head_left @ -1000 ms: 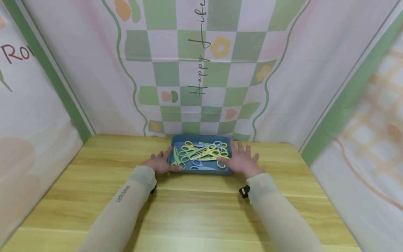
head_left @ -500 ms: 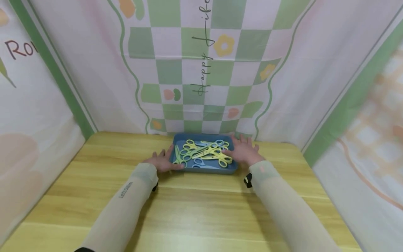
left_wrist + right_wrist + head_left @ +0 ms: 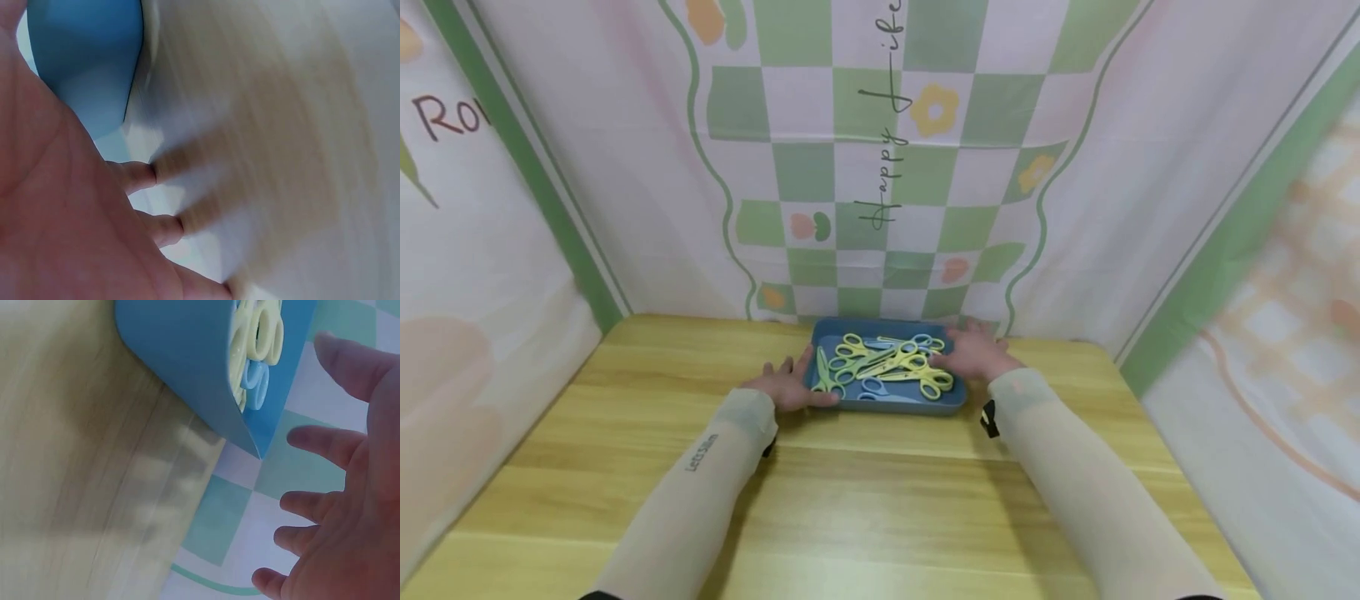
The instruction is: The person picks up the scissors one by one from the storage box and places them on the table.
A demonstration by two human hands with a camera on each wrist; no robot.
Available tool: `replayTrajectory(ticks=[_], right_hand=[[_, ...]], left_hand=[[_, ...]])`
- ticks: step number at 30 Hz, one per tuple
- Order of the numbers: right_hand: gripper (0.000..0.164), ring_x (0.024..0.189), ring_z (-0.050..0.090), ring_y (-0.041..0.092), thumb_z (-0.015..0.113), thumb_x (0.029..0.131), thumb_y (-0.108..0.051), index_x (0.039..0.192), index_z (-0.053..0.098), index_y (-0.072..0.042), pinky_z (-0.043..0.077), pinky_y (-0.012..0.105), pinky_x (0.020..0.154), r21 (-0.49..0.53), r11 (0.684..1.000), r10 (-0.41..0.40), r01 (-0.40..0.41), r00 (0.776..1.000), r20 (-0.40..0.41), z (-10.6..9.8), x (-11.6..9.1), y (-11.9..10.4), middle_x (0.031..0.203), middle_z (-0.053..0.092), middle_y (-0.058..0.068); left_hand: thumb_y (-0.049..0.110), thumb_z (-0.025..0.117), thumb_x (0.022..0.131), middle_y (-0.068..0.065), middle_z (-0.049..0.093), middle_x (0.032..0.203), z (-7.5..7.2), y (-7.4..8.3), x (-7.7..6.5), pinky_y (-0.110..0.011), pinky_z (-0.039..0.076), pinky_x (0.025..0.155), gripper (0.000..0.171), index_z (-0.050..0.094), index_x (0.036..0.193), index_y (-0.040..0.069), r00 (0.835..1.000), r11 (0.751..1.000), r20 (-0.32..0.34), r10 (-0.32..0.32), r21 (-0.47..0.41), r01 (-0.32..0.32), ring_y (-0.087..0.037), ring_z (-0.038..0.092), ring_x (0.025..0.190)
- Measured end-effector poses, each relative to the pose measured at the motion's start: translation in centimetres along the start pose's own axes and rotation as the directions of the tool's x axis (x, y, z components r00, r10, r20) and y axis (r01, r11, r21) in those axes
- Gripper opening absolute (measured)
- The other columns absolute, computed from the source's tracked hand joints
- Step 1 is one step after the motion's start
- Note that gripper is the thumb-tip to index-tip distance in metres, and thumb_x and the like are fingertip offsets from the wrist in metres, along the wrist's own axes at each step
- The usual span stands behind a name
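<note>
A blue tray (image 3: 895,407) stands on the table near its back edge, with several scissors (image 3: 906,360) in yellow, green and light blue lying in it. At the tray's left end is my left hand (image 3: 781,389), fingers spread and the thumb along the near left corner. The left wrist view shows its palm (image 3: 56,212) beside the tray wall (image 3: 87,56), fingertips down at the table. My right hand (image 3: 977,353) hovers at the tray's far right corner. In the right wrist view its fingers (image 3: 319,445) are spread, with a gap between them and the tray.
The wooden table (image 3: 880,500) stretches from the tray toward me. Right behind the tray hangs a checkered green and white curtain (image 3: 910,175). More patterned cloth (image 3: 1262,333) closes off both sides.
My right hand has left the tray's right side and shifted toward the far corner. The left hand stays by the tray. The head view has shifted slightly.
</note>
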State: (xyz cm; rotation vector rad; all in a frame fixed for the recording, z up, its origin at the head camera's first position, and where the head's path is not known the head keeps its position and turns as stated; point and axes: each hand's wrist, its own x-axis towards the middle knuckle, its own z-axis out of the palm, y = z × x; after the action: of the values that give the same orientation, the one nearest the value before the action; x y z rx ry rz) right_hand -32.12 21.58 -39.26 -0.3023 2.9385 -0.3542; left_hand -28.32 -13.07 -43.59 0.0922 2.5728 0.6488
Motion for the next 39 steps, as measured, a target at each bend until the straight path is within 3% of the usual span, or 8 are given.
replayTrajectory(ticks=[9, 17, 32, 39], right_hand=[[0.069, 0.143, 0.004, 0.055, 0.061, 0.094, -0.050, 0.146, 0.051, -0.006, 0.007, 0.079, 0.102, -0.063, 0.998, 0.025, -0.020, 0.997, 0.079, 0.6, 0.2, -0.2, 0.157, 0.017, 0.034], [0.063, 0.143, 0.006, 0.054, 0.058, 0.096, -0.048, 0.145, 0.053, -0.008, 0.010, 0.079, 0.102, -0.079, 0.996, 0.042, -0.034, 0.994, 0.099, 1.0, 0.9, 0.1, 0.156, 0.025, 0.030], [0.064, 0.142, 0.008, 0.055, 0.056, 0.096, -0.051, 0.144, 0.054, -0.009, 0.012, 0.079, 0.101, -0.103, 0.994, 0.033, -0.019, 0.989, 0.141, 0.8, 1.5, -0.2, 0.155, 0.023, 0.033], [0.060, 0.143, 0.006, 0.054, 0.059, 0.096, -0.049, 0.140, 0.058, -0.009, 0.011, 0.079, 0.101, -0.106, 0.994, 0.035, -0.018, 0.988, 0.152, 1.2, 1.9, -0.3, 0.154, 0.032, 0.028]], left_hand=[[0.085, 0.056, 0.076, -0.013, -0.001, 0.166, 0.0, 0.6, -1.1, -0.077, 0.005, 0.104, 0.115, -0.012, 0.157, 0.042, 1.000, 1.000, -0.005, 0.010, 0.007, -0.010, -0.046, -0.008, 0.146], [0.081, 0.057, 0.080, -0.019, 0.000, 0.164, -0.7, 0.9, -1.0, -0.077, 0.005, 0.104, 0.115, -0.010, 0.159, 0.032, 0.999, 0.999, -0.007, 0.039, 0.032, -0.039, -0.050, -0.006, 0.145], [0.083, 0.056, 0.078, -0.017, -0.004, 0.165, -0.9, 0.4, -0.6, -0.075, 0.005, 0.106, 0.116, -0.014, 0.158, 0.035, 0.999, 1.000, 0.033, 0.019, 0.024, -0.019, -0.050, -0.009, 0.144], [0.083, 0.057, 0.077, -0.017, -0.004, 0.165, -0.8, 0.3, -0.6, -0.075, 0.004, 0.106, 0.118, -0.014, 0.158, 0.035, 0.999, 1.000, 0.035, 0.011, 0.018, -0.011, -0.049, -0.010, 0.144]])
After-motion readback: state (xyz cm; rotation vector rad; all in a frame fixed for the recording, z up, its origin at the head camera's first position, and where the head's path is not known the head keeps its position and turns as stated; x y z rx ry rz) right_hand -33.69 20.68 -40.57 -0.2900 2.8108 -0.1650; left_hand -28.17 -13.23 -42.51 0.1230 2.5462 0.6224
